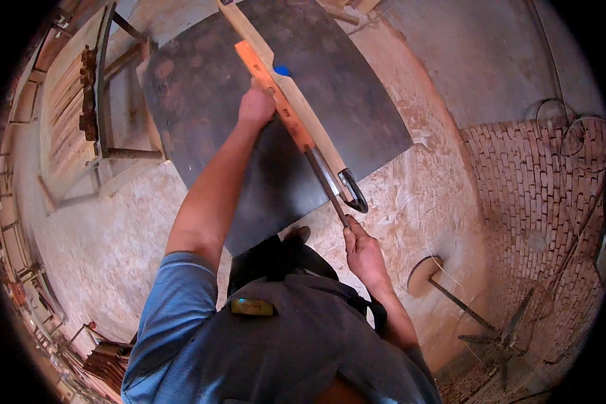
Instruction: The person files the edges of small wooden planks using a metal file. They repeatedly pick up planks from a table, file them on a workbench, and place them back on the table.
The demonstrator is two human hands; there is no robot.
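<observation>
My left hand [257, 104] is closed around an orange-toned wooden bar [289, 120] with slots cut along it. The bar lies slantwise over a dark tabletop [202, 101]. My right hand [365, 254], its fingers closed, grips the near end of a long thin dark rod-like tool [324, 178]. The tool's far end meets the bar's near end; its exact kind is unclear. Alongside the bar, to its right, runs a longer pale wooden piece [310, 121] with a blue patch [282, 71]. A black hooked part [354, 191] sits at its near end.
On the left stands a wooden frame or rack [74, 114] with dark legs. A pedestal fan [498, 340] with a round base [424, 275] lies at lower right, near a brick-paved area [532, 202]. Loose cable [564, 135] coils at far right. Stacked wood [108, 363] sits at lower left.
</observation>
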